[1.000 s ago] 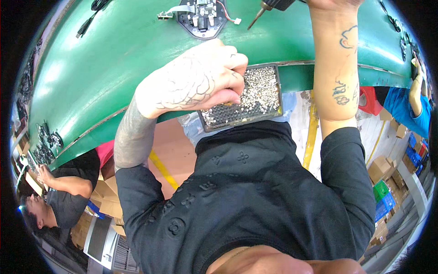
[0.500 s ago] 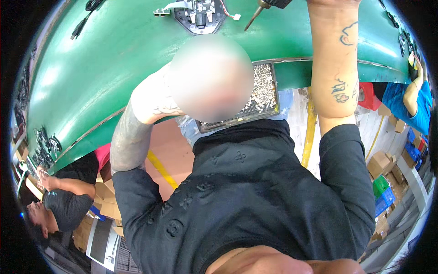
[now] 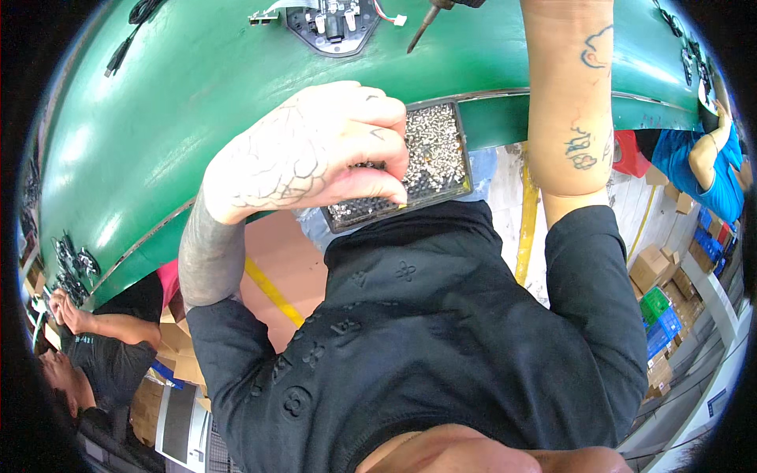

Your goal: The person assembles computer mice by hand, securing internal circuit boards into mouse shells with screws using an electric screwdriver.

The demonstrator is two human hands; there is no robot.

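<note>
My left hand (image 3: 315, 150) is over a black tray (image 3: 469, 169) full of small silvery screws (image 3: 438, 150). Its fingers curl down, with thumb and forefinger tips close together; whatever they pinch is hidden. The tray sits at the table's near edge, against my waist. My right forearm (image 3: 569, 102) stretches forward past the top edge, leaving that hand out of sight. A power screwdriver (image 3: 426, 27) shows only its bit and dark nose at the top, its tip pointing down-left. Left of it lies a dark device housing (image 3: 335, 35) with a circuit board, a ribbon cable and a small white connector.
Black cables (image 3: 130, 39) lie on the green table (image 3: 181, 102) at upper left; more cables (image 3: 75, 264) are at its left end. Co-workers sit at left and right, one in a blue shirt (image 3: 706, 177). Cardboard boxes (image 3: 650, 268) and crates stand on the floor at right.
My left hand's fingers show over the screws now; earlier a blur covered them. My right forearm has slid forward. The whole view has shifted slightly, moving the housing and screwdriver up and left.
</note>
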